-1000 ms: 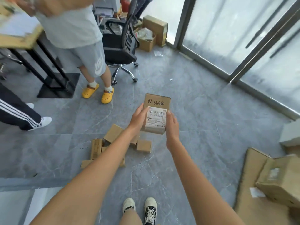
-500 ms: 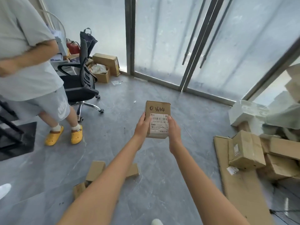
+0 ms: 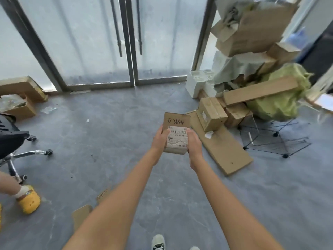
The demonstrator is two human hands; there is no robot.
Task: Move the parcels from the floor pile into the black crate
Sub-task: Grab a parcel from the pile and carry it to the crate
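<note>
A small cardboard parcel (image 3: 176,134) with a white barcode label and "3644" handwritten on top is held out in front of me at about waist height. My left hand (image 3: 159,139) grips its left side and my right hand (image 3: 193,144) grips its right side. Parts of the floor pile of parcels (image 3: 82,215) show at the lower left, mostly hidden behind my left arm. A black wire crate (image 3: 273,141) sits on the floor to the right, beyond the parcel.
A flat cardboard sheet (image 3: 221,150) lies between me and the crate, with a heap of boxes (image 3: 212,113) and a green bag (image 3: 284,98) behind it. Glass doors (image 3: 129,42) stand ahead. An office chair (image 3: 16,147) and another person's yellow shoe (image 3: 28,199) are at the left.
My view has swung right from the floor pile and the standing person toward the doors, box heap and wire crate. Both hands keep the same hold on the parcel.
</note>
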